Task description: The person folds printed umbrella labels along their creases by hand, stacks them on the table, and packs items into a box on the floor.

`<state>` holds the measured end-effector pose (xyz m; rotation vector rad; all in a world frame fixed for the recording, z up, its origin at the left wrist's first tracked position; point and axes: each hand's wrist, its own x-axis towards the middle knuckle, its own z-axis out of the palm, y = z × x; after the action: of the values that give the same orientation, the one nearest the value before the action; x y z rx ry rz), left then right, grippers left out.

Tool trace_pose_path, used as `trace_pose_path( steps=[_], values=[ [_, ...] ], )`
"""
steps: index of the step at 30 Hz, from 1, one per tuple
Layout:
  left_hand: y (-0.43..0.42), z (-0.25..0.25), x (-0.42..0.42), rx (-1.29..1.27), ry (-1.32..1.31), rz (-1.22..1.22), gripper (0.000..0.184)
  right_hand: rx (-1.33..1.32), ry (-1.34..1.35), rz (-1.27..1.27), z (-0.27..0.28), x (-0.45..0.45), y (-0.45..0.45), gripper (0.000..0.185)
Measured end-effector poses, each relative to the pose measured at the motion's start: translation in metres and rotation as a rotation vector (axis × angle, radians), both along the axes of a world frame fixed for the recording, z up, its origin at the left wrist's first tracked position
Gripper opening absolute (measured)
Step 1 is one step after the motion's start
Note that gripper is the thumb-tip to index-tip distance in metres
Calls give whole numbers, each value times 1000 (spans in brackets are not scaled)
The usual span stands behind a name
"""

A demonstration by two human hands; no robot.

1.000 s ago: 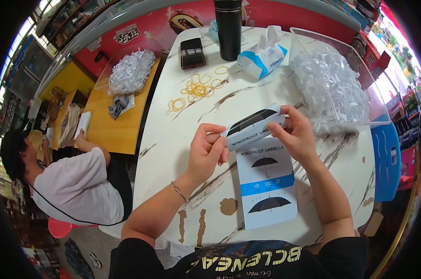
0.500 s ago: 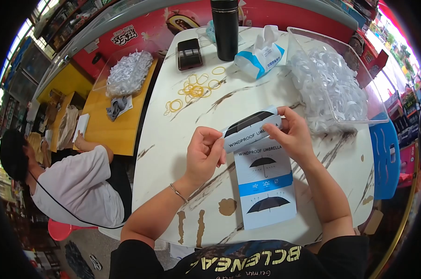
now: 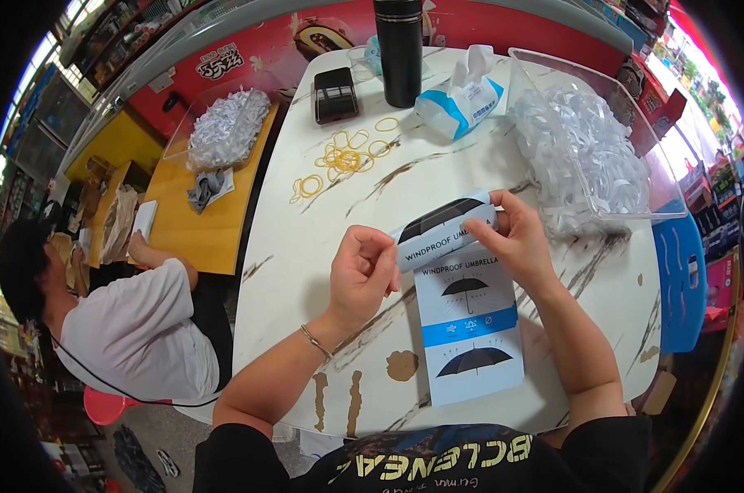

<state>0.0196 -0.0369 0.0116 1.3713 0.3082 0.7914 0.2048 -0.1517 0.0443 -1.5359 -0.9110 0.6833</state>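
"While the right hand (image 3: 520,246) clamps the curled leaflet (image 3: 442,234) between thumb and fingers, what's the left hand (image 3: 360,267) doing?"

"It's at the other end, fingers bent; I can't quite tell whether they pinch the paper."

"And where's the leaflet?"

"Held above the marbled table (image 3: 306,271), just over the top of a flat leaflet (image 3: 473,357). Yellow rubber bands (image 3: 347,158) lie farther back, near a black bottle (image 3: 400,62)."

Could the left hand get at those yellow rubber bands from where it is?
Probably yes. The rubber bands lie loose on the tabletop beyond the left hand, and nothing stands between them. That hand is at the edge of the folded leaflet, though, and may need to let go first.
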Motion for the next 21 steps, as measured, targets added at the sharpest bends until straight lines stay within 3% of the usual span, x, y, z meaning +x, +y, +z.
trace_pose_path(
  steps=[16, 21],
  values=[
    [0, 1, -1, 26, -1, 5, 14, -5, -36, -12, -8, 11, 0, 17],
    [2, 2, -2, -15, 1, 11, 16, 31, -351, -124, -5, 12, -1, 16]
  ],
)
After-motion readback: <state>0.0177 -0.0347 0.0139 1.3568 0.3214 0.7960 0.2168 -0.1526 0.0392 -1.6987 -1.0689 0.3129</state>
